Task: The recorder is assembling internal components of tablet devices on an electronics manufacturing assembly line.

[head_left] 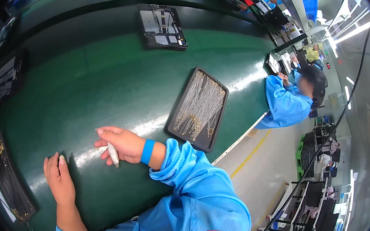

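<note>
My right hand (127,145), with a blue band round the wrist, is closed round a slim whitish tool (114,155) whose narrow end points toward me. Its exact kind does not show. My left hand (60,179) rests by the green table top with its fingers stretched out and nothing in them. To the right of my right hand, a black tray (203,143) holds many thin grey cables (199,100) with gold-coloured ends. Left of my left hand lies a bundle of dark cables (10,181) with gold-coloured ends.
A black device with silver panels (163,26) lies at the far side of the green table (114,87); a similar device (5,82) lies far left. To the right, a person in a blue coat (285,102) works at the same table. Beyond its edge lies the floor (247,154).
</note>
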`<state>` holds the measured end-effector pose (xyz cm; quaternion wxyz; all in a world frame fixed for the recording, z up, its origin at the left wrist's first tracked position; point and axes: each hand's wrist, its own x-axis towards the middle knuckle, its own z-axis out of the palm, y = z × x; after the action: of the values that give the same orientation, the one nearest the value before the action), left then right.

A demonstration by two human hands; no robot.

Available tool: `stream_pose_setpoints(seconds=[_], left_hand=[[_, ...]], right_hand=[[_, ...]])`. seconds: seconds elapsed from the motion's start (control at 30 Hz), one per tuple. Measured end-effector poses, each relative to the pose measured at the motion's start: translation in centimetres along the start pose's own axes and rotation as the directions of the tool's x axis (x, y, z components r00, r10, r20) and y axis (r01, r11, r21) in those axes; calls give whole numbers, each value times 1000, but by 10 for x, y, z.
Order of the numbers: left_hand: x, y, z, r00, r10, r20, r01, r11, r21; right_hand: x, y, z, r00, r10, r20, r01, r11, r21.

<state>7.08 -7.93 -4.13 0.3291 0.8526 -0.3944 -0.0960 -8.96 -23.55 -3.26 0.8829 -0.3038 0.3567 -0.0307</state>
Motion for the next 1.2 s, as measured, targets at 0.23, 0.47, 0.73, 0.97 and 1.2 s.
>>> stream_pose_setpoints(seconds=[0.23, 0.47, 0.73, 0.97, 1.2], left_hand=[[-1, 6, 1, 1000, 11, -6, -11, 1000, -19], [-1, 5, 2, 999, 44, 5, -44, 999, -16], [-1, 6, 0, 999, 42, 28, -43, 999, 2], [-3, 6, 1, 999, 36, 14, -35, 999, -8], [-2, 7, 2, 999, 31, 24, -31, 1000, 2]], right_hand=[[0, 2, -1, 999, -34, 2, 34, 999, -18], [-3, 5, 1, 994, -103, -35, 105, 994, 33], [-3, 6, 0, 989, -139, -52, 142, 987, 70], [-1, 3, -1, 995, -89, -36, 91, 995, 46], [0, 3, -3, 995, -94, -27, 96, 994, 60]])
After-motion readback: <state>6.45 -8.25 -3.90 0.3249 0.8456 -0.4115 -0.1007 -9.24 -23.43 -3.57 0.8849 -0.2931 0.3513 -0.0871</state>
